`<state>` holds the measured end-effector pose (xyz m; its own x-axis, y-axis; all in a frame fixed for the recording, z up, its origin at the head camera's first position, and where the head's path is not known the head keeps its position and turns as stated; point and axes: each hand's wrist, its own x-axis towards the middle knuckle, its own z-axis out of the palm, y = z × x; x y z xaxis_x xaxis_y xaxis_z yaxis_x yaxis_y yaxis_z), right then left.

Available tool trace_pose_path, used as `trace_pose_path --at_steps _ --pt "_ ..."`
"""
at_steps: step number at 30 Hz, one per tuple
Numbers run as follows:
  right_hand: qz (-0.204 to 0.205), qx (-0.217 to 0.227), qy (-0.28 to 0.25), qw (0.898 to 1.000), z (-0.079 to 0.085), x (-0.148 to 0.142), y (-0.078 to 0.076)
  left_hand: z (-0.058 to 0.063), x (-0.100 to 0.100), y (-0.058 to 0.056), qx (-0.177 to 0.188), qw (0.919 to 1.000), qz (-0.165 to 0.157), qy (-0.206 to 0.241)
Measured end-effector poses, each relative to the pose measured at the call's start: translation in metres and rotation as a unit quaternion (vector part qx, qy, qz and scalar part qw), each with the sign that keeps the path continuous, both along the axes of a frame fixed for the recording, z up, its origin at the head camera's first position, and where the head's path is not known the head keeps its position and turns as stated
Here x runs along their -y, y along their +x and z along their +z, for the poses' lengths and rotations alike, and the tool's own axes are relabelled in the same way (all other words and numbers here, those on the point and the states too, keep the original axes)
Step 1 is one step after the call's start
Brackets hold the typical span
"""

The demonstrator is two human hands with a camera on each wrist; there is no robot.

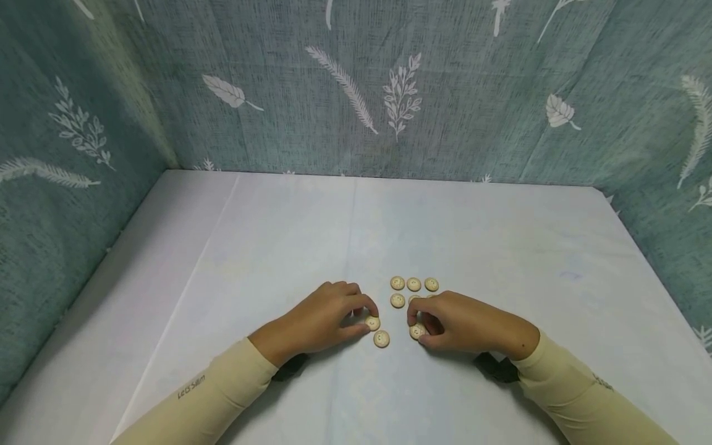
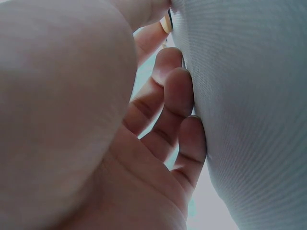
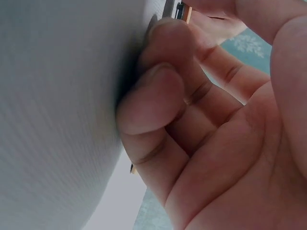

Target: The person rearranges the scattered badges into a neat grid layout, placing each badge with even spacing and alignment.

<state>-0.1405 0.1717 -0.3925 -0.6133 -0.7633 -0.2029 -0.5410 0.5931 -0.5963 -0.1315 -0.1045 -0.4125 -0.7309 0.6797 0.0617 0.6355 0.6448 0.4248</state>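
Observation:
Several round, pale wooden buttons lie on the white cloth. My left hand [image 1: 328, 314] pinches one button [image 1: 372, 322] at its edges between thumb and index finger, low over the cloth. Just below it lies a loose button [image 1: 381, 339]. Another button [image 1: 417, 332] is between the thumb and index finger of my right hand [image 1: 464, 322]. In the left wrist view, a sliver of the held button [image 2: 166, 23] shows at the fingertips. The right wrist view shows the edge of a button [image 3: 187, 14] by the thumb, with the other fingers curled against the cloth.
Beyond my right hand, a row of three buttons [image 1: 414, 284] lies side by side. A second row starts with a button [image 1: 397, 300], its others partly hidden by that hand. Green leaf-patterned fabric [image 1: 356, 93] hangs behind and beside the white-covered table [image 1: 278, 235].

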Motion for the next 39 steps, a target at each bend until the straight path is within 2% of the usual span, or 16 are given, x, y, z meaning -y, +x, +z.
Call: trace_pose_path --at_steps 16,23,39 --pt "-0.015 -0.002 0.019 1.0 0.007 -0.007 -0.005 0.001 0.001 0.002 0.008 0.9999 0.004 -0.011" --pt "-0.02 -0.01 0.02 1.0 0.008 -0.01 -0.008 0.001 0.001 0.001 0.001 1.0 0.004 -0.002" --pt "-0.025 -0.007 0.029 0.999 0.008 -0.014 -0.009 0.002 -0.001 -0.001 0.004 0.9999 0.0 -0.011"
